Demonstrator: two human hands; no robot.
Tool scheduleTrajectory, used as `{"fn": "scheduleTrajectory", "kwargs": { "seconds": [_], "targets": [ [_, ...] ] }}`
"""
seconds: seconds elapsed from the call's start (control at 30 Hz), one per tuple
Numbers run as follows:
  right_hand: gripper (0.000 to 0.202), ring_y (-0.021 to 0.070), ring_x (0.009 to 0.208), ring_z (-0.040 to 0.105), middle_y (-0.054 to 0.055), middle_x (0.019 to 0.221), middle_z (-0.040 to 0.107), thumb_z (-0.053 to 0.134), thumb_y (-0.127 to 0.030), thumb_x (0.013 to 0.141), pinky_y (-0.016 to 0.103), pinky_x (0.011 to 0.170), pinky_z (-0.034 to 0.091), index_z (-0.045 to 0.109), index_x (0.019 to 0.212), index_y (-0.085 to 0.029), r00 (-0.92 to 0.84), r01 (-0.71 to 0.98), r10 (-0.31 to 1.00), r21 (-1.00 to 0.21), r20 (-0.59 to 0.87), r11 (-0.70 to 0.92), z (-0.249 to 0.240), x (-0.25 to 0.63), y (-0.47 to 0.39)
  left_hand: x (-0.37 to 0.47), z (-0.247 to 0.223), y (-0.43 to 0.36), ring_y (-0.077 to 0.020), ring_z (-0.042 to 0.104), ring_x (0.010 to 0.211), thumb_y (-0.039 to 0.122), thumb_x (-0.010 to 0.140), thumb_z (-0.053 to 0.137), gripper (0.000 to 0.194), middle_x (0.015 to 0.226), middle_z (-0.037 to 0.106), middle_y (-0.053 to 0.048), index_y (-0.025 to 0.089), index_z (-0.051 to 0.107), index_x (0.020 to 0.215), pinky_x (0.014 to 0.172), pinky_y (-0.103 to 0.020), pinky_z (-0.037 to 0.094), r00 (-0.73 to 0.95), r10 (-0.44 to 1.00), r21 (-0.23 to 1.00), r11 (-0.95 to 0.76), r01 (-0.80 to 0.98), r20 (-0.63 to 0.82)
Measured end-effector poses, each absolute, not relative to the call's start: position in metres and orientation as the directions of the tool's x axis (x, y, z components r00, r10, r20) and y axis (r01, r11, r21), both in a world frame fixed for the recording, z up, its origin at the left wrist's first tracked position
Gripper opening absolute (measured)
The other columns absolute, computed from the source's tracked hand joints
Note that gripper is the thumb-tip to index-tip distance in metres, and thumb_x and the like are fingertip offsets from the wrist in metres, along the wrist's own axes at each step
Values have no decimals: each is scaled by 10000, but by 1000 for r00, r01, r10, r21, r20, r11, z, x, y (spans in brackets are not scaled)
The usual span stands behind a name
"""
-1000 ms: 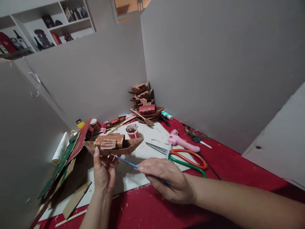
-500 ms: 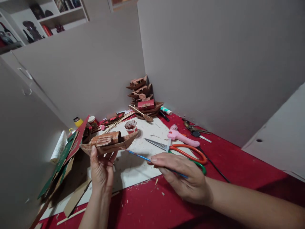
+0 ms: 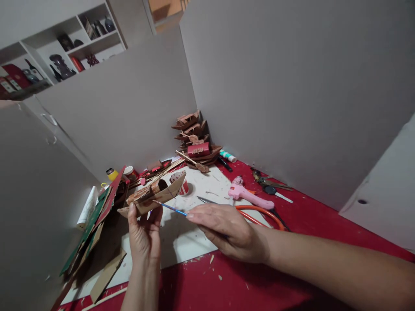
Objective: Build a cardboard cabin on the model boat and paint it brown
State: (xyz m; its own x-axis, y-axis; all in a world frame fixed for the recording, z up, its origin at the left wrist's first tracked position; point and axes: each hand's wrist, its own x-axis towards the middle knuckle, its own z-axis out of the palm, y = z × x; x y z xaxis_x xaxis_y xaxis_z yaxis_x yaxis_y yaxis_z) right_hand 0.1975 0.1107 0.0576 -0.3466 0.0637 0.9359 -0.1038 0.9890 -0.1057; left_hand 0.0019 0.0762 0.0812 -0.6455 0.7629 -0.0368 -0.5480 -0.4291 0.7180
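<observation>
A small cardboard model boat point(image 3: 168, 192) with a brown arched cabin is tilted in my left hand point(image 3: 145, 235), whose thumb and fingers grip its near end from below. Between the fingers of my right hand point(image 3: 227, 231) is a thin blue paintbrush point(image 3: 175, 209), its tip at the boat's side. Just behind the boat stands a paper cup point(image 3: 183, 186) with dark brown stains inside, partly hidden by the bow. Scissors with orange handles point(image 3: 259, 211) lie beyond my right hand, which covers part of them.
Several brown model boats point(image 3: 199, 149) are stacked in the corner. A pink hammer-shaped tool point(image 3: 251, 196) and keys point(image 3: 272, 190) lie to the right. Cardboard sheets point(image 3: 94, 220) lean at left, near a cardboard strip point(image 3: 108, 272). A white board point(image 3: 181, 250) covers part of the red tabletop point(image 3: 201, 285).
The boat has tilted, its far end rising and its side turning more toward me. My right hand has moved left with the paintbrush, covering more of the scissors. The camera view has shifted slightly.
</observation>
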Motion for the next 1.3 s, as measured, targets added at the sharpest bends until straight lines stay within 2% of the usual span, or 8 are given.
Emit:
{"fn": "scheduleTrajectory", "kwargs": {
  "seconds": [0.23, 0.4, 0.6, 0.67, 0.87, 0.97, 1.17, 1.3],
  "targets": [
    [497, 188, 1041, 674, 97, 1052, 723, 521, -8, 854, 317, 895, 569, 518, 1313, -198, -200, 64, 179, -170, 963, 983, 48, 216, 114, 18, 88, 90, -185, 677, 895, 257, 817, 662, 110, 988, 707, -6, 247, 666, 927, 852, -433, 555, -681, 727, 642, -478, -600, -95],
    [519, 194, 1093, 646, 129, 1079, 711, 515, 10, 854, 350, 941, 550, 481, 1346, -150, -264, -33, 115, -128, 958, 991, 42, 207, 117, 28, 78, 92, -172, 676, 898, 259, 820, 666, 123, 989, 708, -9, 245, 671, 942, 846, -397, 557, -677, 730, 630, -483, -608, -93],
    [506, 203, 1040, 665, 145, 1024, 713, 489, -17, 866, 356, 885, 576, 447, 1361, -117, -334, -163, 44, -103, 941, 981, 39, 196, 112, 33, 69, 88, -147, 673, 803, 273, 829, 653, 102, 899, 710, 4, 240, 678, 921, 811, -368, 566, -663, 744, 653, -461, -602, -86],
    [495, 199, 1042, 666, 132, 1029, 717, 489, -16, 871, 345, 888, 575, 465, 1350, -134, -323, -123, 74, -119, 943, 985, 38, 199, 112, 32, 69, 87, -148, 674, 822, 270, 831, 652, 98, 920, 711, 6, 244, 679, 922, 800, -363, 571, -671, 736, 650, -468, -598, -87],
    [405, 180, 961, 700, 74, 1041, 728, 551, -53, 870, 294, 858, 581, 580, 1240, -213, -151, 177, 264, -236, 953, 955, 36, 221, 121, 25, 68, 88, -165, 666, 874, 279, 803, 684, 153, 1000, 698, -26, 230, 684, 948, 764, -381, 585, -733, 674, 641, -525, -560, -88],
    [398, 167, 947, 703, 66, 1045, 727, 561, -55, 867, 274, 862, 576, 588, 1232, -212, -136, 183, 296, -270, 945, 945, 36, 222, 122, 23, 67, 89, -166, 659, 896, 280, 789, 700, 179, 1043, 688, -30, 235, 684, 961, 780, -397, 582, -742, 664, 634, -538, -556, -87],
    [378, 157, 1000, 684, 79, 1039, 727, 549, -54, 877, 257, 898, 558, 584, 1232, -180, -248, 104, 213, -193, 945, 976, 34, 216, 113, 25, 65, 88, -176, 662, 917, 274, 797, 693, 155, 1048, 693, -48, 227, 694, 945, 754, -384, 590, -727, 682, 642, -525, -559, -76],
    [370, 154, 965, 691, 54, 1025, 730, 567, -68, 877, 260, 868, 569, 599, 1215, -216, -190, 140, 292, -269, 937, 953, 31, 220, 118, 24, 62, 89, -180, 666, 917, 256, 795, 694, 165, 1063, 695, -45, 245, 695, 959, 734, -394, 596, -710, 699, 631, -514, -581, -85]
  ]
}}
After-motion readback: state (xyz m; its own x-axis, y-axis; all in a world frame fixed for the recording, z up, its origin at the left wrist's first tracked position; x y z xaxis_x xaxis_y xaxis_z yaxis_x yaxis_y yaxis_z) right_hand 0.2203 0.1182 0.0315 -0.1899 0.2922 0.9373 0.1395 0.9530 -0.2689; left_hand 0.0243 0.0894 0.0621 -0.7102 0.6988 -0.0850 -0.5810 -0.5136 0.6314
